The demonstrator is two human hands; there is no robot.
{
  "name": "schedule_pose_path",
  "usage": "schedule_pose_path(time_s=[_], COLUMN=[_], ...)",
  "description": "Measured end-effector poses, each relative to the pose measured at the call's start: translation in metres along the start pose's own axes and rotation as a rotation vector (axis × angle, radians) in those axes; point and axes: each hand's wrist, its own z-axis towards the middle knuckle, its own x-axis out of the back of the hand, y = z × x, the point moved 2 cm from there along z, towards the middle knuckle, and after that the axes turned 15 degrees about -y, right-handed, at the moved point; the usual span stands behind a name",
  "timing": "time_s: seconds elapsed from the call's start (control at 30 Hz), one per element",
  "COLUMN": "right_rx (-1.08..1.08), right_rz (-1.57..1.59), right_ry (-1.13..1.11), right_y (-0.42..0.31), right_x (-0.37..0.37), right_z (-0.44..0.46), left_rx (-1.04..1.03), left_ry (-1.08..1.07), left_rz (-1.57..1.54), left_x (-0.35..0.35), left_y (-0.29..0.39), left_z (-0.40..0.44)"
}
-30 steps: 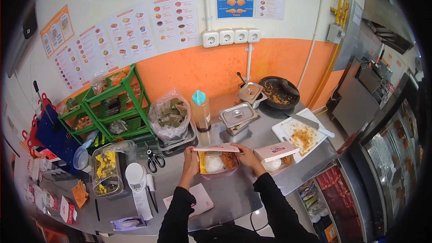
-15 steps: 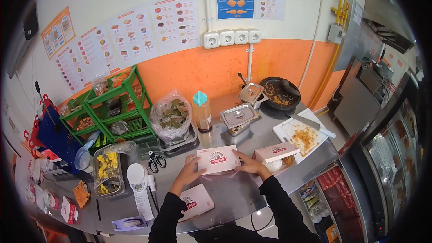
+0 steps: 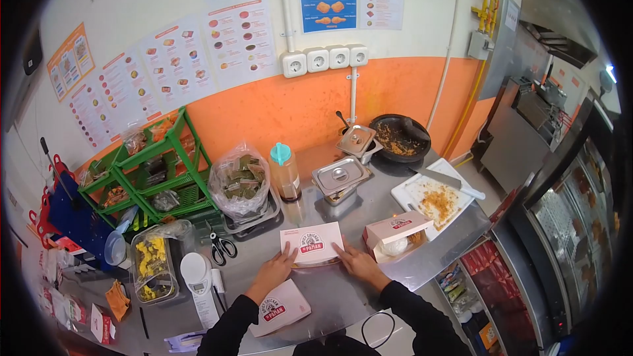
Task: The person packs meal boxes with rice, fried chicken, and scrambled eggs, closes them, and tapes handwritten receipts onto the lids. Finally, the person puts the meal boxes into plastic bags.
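Observation:
A white printed cardboard food box [image 3: 312,232] lies on the steel table, its lid down. My left hand [image 3: 271,273] is at its front left corner, fingertips on the lid and front edge. At the front right corner my right hand [image 3: 364,269] holds it the same way; the thumbs are partly hidden. A second closed food box [image 3: 285,308] lies nearer to me, beside my left forearm. To the right stands an open food box [image 3: 403,225], its lid raised, with a white wrapped bundle [image 3: 394,246] and some brown food inside.
A white cutting board [image 3: 442,206] with crumbs and a knife [image 3: 438,177] lies right, near a dark stone mortar [image 3: 399,138]. Behind the boxes stand lidded steel containers [image 3: 341,175] and a squeeze bottle [image 3: 286,175]. Scissors [image 3: 223,246] and a kitchen scale [image 3: 196,275] are left.
Both hands have shifted from the closed box's sides to its front corners. The view has turned slightly, and the open box's lid now stands higher.

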Motion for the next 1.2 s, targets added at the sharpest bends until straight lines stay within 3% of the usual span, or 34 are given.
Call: schedule_pose_path(time_s=[0.1,0.23,0.27,0.33,0.4,0.43,0.47,0.5,0.57,0.67,0.77,0.8,0.87,1.1,1.2], right_rx=[0.032,-0.056,0.013,-0.090,-0.477,-0.574,-0.748,-0.676,-0.531,-0.178,-0.245,-0.188,-0.163,-0.210,-0.124], right_rz=[0.015,0.032,0.096,0.230,0.572,0.523,0.442,0.349,0.166,0.700,0.554,0.509,0.470,0.705,0.724], right_ry=[0.033,-0.043,0.092,0.245,0.548,0.751,0.784,0.791,0.795,0.419,0.114,0.185,0.115,-0.013,0.083], right_y=[-0.006,-0.018,-0.022,-0.020,0.029,0.057,0.065,0.093,0.148,0.175,0.188,0.184,0.190,0.197,0.200], right_x=[-0.003,0.007,0.013,0.032,0.030,0.046,0.087,0.093,0.097,0.113,0.135,0.141,0.139,0.135,0.120], right_z=[-0.006,-0.020,-0.031,-0.066,-0.104,-0.121,-0.135,-0.139,-0.138,-0.119,-0.117,-0.115,-0.113,-0.116,-0.124], left_rx=[0.114,0.218,0.253,0.365,0.291,0.252,0.096,0.074,0.033,0.138,0.320,0.341,0.376,0.276,0.062], left_ry=[-0.168,-0.181,-0.187,-0.276,-0.099,-0.020,0.124,0.144,0.184,0.374,0.311,0.303,0.291,0.210,0.129], left_rz=[0.117,0.067,0.026,0.061,-0.193,-0.329,-0.572,-0.609,-0.683,-0.928,-1.193,-1.106,-0.927,-1.100,-1.122], left_x=[0.009,-0.003,-0.009,-0.003,0.035,0.043,0.046,0.033,-0.011,-0.056,-0.035,-0.031,-0.020,0.000,-0.032], left_y=[0.009,0.022,0.019,0.029,0.073,0.098,0.121,0.143,0.172,0.178,0.177,0.176,0.172,0.187,0.173], left_z=[-0.006,-0.006,-0.005,0.001,0.016,0.030,0.049,0.071,0.124,0.179,0.177,0.175,0.174,0.162,0.165])
